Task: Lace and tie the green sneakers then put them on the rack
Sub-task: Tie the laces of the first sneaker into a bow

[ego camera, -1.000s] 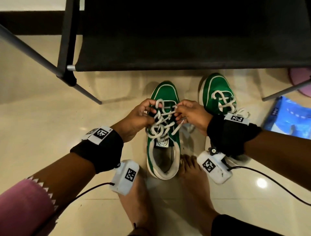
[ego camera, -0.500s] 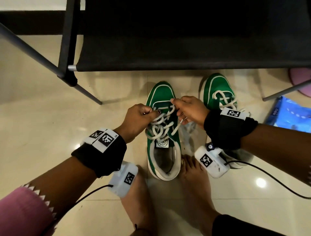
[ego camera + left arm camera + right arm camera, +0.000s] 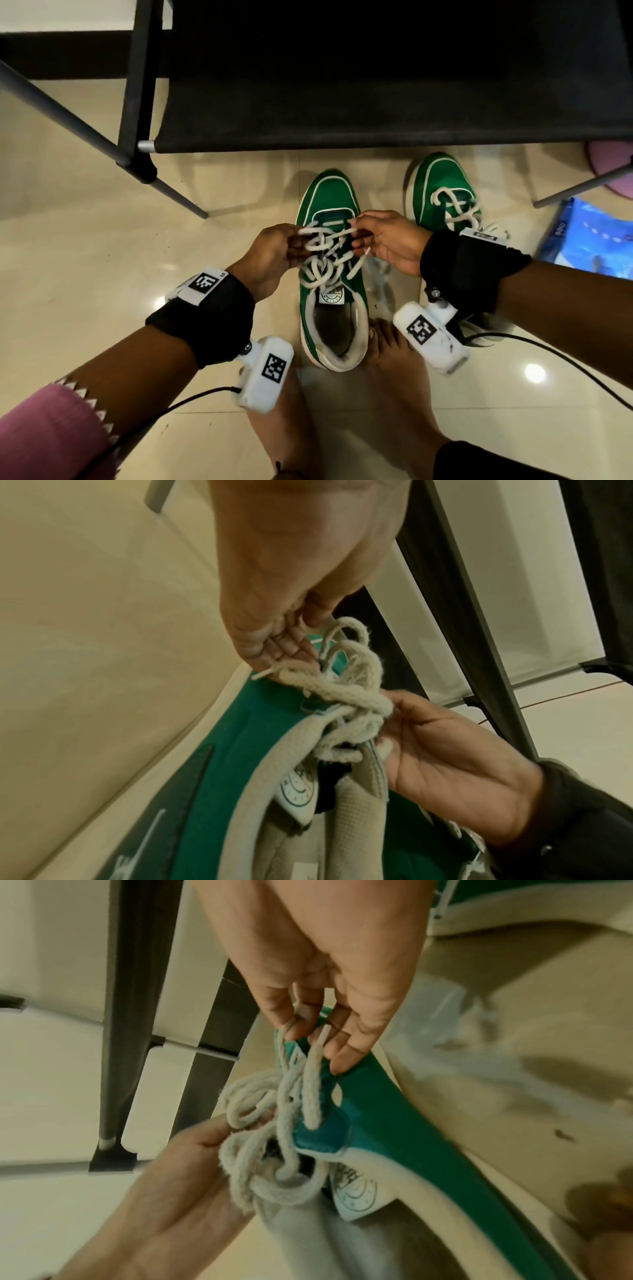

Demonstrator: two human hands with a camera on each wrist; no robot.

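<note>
The near green sneaker [image 3: 330, 260] stands on the tiled floor [image 3: 85, 240] with its toe pointing far, toward the black shoe rack [image 3: 376, 102], and its heel near the person's bare feet. Its long axis runs near to far, and the white lace [image 3: 325, 250] lies bunched in loose loops across the tongue, midway along that axis.

The left hand [image 3: 270, 250] comes in from the left side of the sneaker. Its fingers [image 3: 287, 645] are curled and pinch one lace end close to the aglet. The right hand [image 3: 387, 240] comes in from the right; its fingers [image 3: 298, 1020] pinch a lace strand just beside the upper eyelets, with the other aglet lying against them. Both hands sit equally close to the tangle, facing each other across the shoe's width.

The knot seems not yet formed, so the coming pull probably runs sideways, across the long axis, left hand to the left and right hand to the right.

The second green sneaker [image 3: 442, 192] stands just right of the first, parallel to it, already laced, partly hidden by the right wrist.
</note>
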